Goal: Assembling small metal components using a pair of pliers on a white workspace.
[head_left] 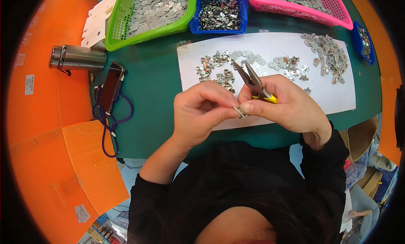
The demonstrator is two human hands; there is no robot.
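My left hand [198,113] pinches a small flat metal piece [238,112] between thumb and fingertips. The fingertips of my right hand [287,102] meet the same piece from the other side. Tucked in my right hand are pliers [253,81] with yellow grips, their jaws apart and pointing away from me. Both hands are over the near edge of a white board [270,50]. Past them on the board lie small shiny metal clips [215,62], grey flat plates [249,57] and a heap of pieces [331,56] at the right.
Along the far side stand a green basket [158,38] of grey plates, a blue bin [217,31] of shiny parts and a pink basket [295,16]. Another small blue bin [358,45] is far right. On the left are a steel flask [84,58] and a phone [112,85] with purple cord.
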